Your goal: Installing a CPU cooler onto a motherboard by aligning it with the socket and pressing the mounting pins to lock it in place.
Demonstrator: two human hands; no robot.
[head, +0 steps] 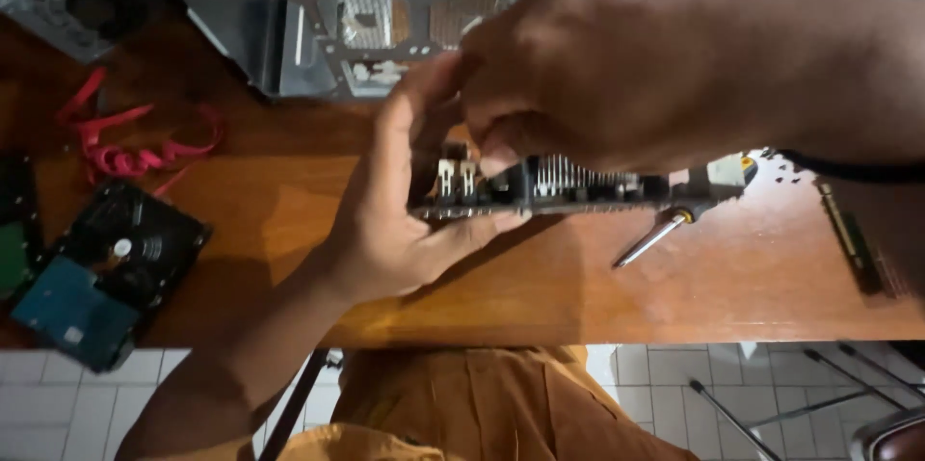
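My left hand (405, 220) grips the left end of a computer circuit board (578, 186), held edge-on above the wooden table (540, 297). The board shows metal heatsink fins and small ports along its top. My right hand (617, 66) comes over from the right and presses its fingers onto the board's top near the left end, close to my left thumb. Much of the board is hidden behind my right hand.
A screwdriver (660, 233) lies on the table just below the board's right end. A grey metal computer case (366, 18) stands at the back. Red cables (125, 148) and two hard drives (106, 273) lie at the left. A dark strip-shaped part (853, 235) lies at the right.
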